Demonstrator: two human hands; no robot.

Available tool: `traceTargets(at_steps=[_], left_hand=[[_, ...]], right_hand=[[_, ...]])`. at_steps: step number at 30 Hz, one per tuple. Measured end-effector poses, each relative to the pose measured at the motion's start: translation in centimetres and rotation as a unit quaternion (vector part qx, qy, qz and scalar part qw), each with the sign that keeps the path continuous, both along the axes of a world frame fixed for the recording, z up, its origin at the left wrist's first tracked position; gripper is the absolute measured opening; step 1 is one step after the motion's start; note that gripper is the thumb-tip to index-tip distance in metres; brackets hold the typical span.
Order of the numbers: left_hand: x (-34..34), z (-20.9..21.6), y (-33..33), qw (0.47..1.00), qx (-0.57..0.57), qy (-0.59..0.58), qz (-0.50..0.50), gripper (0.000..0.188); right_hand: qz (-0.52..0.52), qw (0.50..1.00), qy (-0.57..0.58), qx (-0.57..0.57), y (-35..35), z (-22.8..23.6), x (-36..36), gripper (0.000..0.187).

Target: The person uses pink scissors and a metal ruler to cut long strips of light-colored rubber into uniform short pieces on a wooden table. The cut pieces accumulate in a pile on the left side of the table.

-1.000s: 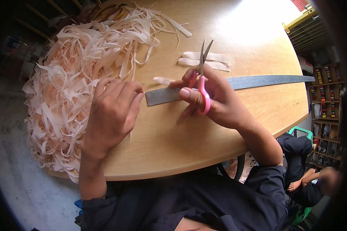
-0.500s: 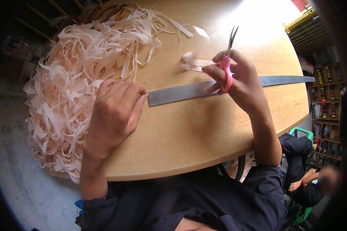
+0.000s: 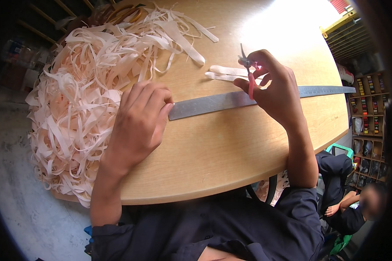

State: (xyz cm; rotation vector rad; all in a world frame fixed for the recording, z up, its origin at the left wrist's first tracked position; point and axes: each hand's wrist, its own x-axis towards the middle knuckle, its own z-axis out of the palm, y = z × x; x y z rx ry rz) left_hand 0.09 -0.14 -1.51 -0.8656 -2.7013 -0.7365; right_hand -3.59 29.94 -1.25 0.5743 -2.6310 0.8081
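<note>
My left hand (image 3: 140, 119) is closed in a pinch at the left end of a long metal ruler (image 3: 209, 104); anything between its fingertips is hidden. The ruler lies across the table and passes under my right hand (image 3: 276, 89). That hand grips a pair of scissors (image 3: 250, 75) with pink handles, raised above the ruler, the blades pointing away from me. Beyond the ruler, beside my right fingers, lie two pale pink fabric strips (image 3: 228, 70) with rounded ends. A big tangled heap of pale pink strips (image 3: 80, 87) covers the table's left side, next to my left hand.
The wooden table (image 3: 204, 174) has a curved near edge in front of my body. A person (image 3: 348, 204) in dark clothes sits at the lower right, near a green stool (image 3: 342, 150). Shelves (image 3: 370, 117) with coloured spools stand at the far right.
A loose strip, blurred in the air before, now rests on the heap's right edge. My right hand has turned the scissors and lowered their tips. My left hand has shifted slightly right.
</note>
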Motion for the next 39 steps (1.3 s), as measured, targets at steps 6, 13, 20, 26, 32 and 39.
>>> traceTargets(at_steps=[6, 13, 20, 26, 32, 39], left_hand=[[-1.7, -1.4, 0.7, 0.999, 0.033, -0.001, -0.008, 0.01], [-1.9, -1.5, 0.9, 0.999, 0.037, 0.004, -0.02, 0.011], [-1.2, -2.1, 1.0, 0.999, 0.031, -0.005, -0.032, 0.011], [-1.0, -2.5, 0.9, 0.999, 0.025, -0.013, -0.035, 0.017], [-0.6, -2.3, 0.7, 0.999, 0.008, 0.003, -0.042, 0.017], [-0.4, -2.1, 0.5, 0.999, -0.014, 0.002, -0.048, 0.016]], right_hand=[[0.011, 0.995, -0.101, -0.011, -0.3, -0.7, -1.8, 0.03], [0.046, 0.999, 0.023, 0.014, -0.4, -1.8, -2.5, 0.021], [-0.003, 0.998, 0.01, -0.056, -2.3, -1.5, -2.1, 0.02], [-0.055, 0.989, -0.043, -0.134, -5.2, -0.7, -3.8, 0.021], [-0.057, 0.994, -0.027, -0.086, -8.1, -2.4, -5.1, 0.024], [-0.018, 0.995, -0.031, -0.098, -7.7, -2.7, -4.4, 0.021]])
